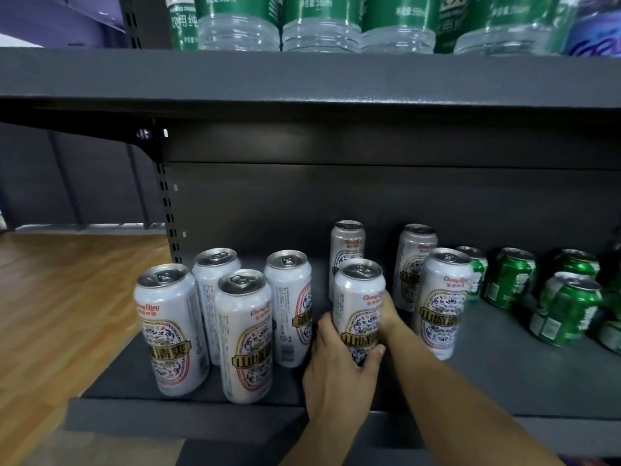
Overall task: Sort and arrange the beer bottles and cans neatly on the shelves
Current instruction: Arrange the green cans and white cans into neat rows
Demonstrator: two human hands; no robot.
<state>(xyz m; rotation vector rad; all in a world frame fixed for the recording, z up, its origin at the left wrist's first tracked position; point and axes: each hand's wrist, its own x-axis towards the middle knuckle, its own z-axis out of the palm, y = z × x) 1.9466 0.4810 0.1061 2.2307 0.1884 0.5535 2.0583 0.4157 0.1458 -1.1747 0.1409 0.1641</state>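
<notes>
White can [359, 306] upright on shelf [504, 371], gripped by left hand [336, 375], right hand [389, 314] curled behind. Slide level beside white group [242, 331]; avoid knocking neighbours.

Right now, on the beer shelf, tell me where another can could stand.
Bare shelf lies at front right, between the white can and the green cans. Another gap runs behind the left white cans, along the back panel. The front left is crowded, and both hands grip the middle can.
</notes>
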